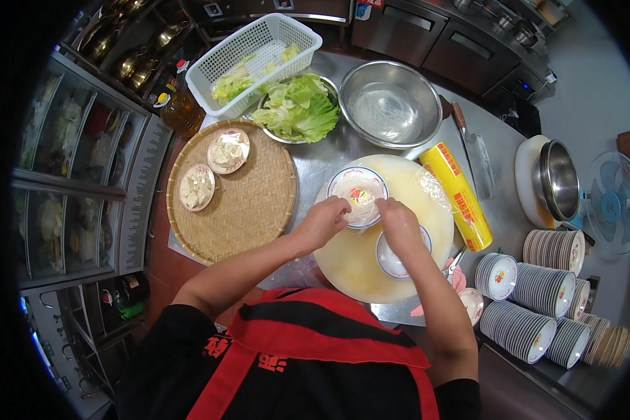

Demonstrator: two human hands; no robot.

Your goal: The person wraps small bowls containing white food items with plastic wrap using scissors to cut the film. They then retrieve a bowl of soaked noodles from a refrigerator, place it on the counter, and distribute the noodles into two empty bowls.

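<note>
A round plate (358, 175) with a blue rim and a floral centre lies on the thick round cutting board (341, 262). Translucent strands, apparently glass noodles (366, 209), are spread in it, a few near its front rim. My left hand (328, 219) pinches at the strands by the plate's left front edge. At the right edge, the fingers of my right hand (398, 220) are also closed on the strands; their tips are partly hidden. Below my right wrist sits a second blue-rimmed dish (391, 261), partly covered by the forearm.
Behind stand a steel bowl (391, 134) of clear strands, lettuce (299, 107) and a white basket (226, 107). A woven bamboo tray (252, 210) bears two small dishes. Rightward lie a cling film roll (457, 197), a cleaver (478, 157), scissors (454, 265) and stacked dishes (520, 331).
</note>
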